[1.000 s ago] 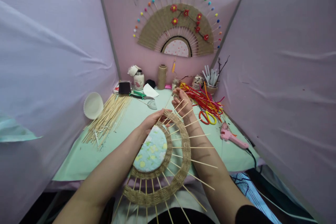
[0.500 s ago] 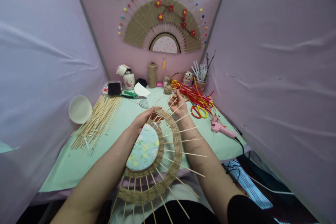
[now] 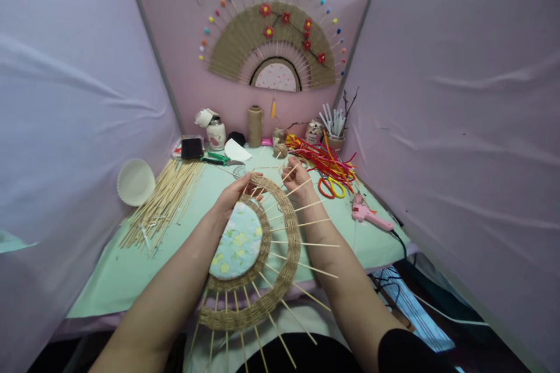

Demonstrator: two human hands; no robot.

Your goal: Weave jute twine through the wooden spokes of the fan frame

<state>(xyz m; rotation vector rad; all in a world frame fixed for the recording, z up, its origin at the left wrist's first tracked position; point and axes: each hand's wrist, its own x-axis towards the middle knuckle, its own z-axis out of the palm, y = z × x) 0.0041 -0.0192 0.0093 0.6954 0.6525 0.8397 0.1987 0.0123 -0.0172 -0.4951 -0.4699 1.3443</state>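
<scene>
A half-round woven fan (image 3: 292, 239) of brown twine and thin wooden sticks stands tilted in front of me, its inner panel covered in blue cloth with yellow flowers. My left hand (image 3: 235, 192) grips the fan's upper end, fingers partly hidden behind the weave. From that end a loose strand of twine (image 3: 268, 168) runs across to my right hand (image 3: 296, 176), whose fingers are closed on it. Stick tips from the fan pass in front of the right hand and forearm. The fan's lower sticks reach down over my lap.
Wooden sticks (image 3: 164, 204) and a white bowl (image 3: 136, 182) lie left. Green-handled pliers (image 3: 219, 158), a twine spool (image 3: 255, 126) and jars stand behind. On the right are pipe cleaners (image 3: 324, 157), scissors (image 3: 331, 187) and a pink glue gun (image 3: 371, 215). A finished fan (image 3: 245, 41) hangs behind.
My right hand has lowered slightly, and the twine now stretches straighter between it and the fan. The fan has tipped a little, its upper end shifting left with my left hand.
</scene>
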